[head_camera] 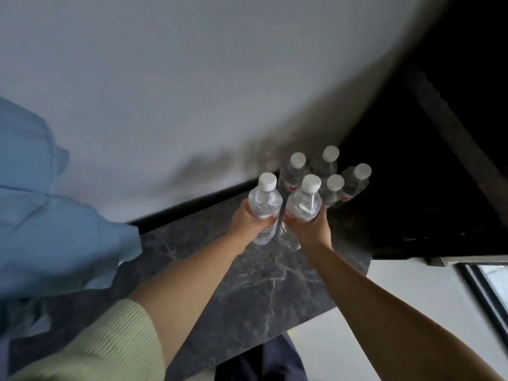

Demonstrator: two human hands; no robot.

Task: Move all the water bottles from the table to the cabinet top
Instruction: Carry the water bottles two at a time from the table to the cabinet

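Observation:
My left hand (248, 220) grips a clear water bottle (265, 200) with a white cap, held upright over the dark marbled cabinet top (247, 284). Beside it, my right hand (313, 226) grips a second clear water bottle (303, 202), also upright. The two held bottles nearly touch each other. Just behind them, several more white-capped bottles (330, 171) stand in a tight cluster at the far right corner of the cabinet top, against the wall.
A pale wall (192, 92) runs along the back of the cabinet top. Light blue cloth (41, 215) lies bunched on the left part of the top. A dark recess (426, 174) opens to the right. White floor (398, 292) shows beyond the top's rounded right edge.

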